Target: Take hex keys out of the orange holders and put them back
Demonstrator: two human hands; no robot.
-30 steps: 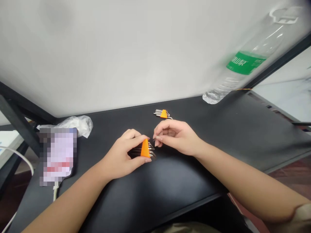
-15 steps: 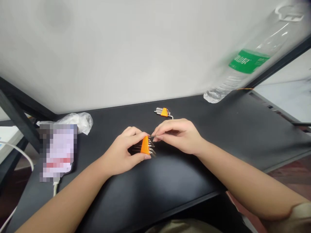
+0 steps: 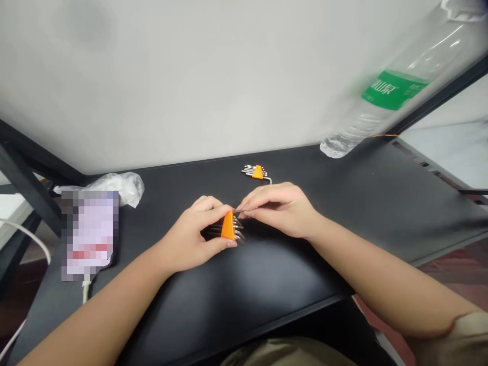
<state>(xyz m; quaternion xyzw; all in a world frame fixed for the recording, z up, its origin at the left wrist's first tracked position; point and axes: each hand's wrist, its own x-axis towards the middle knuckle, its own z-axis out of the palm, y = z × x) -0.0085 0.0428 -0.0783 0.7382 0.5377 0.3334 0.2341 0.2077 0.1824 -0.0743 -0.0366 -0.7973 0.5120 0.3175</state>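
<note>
My left hand is closed around an orange holder of hex keys, thumb below and forefinger on top, just above the black table. My right hand pinches a thin hex key at the holder's top edge, fingertips pressed together. A second orange hex key set lies on the table farther back, just beyond my right hand.
A clear plastic water bottle with a green label stands at the back right. A crumpled clear plastic bag lies at the back left, beside a blurred-out flat object with a white cable. A white wall rises behind.
My right hand has closed in from just apart to pinch a thin key at the holder's top. The left hand keeps its grip on the holder.
</note>
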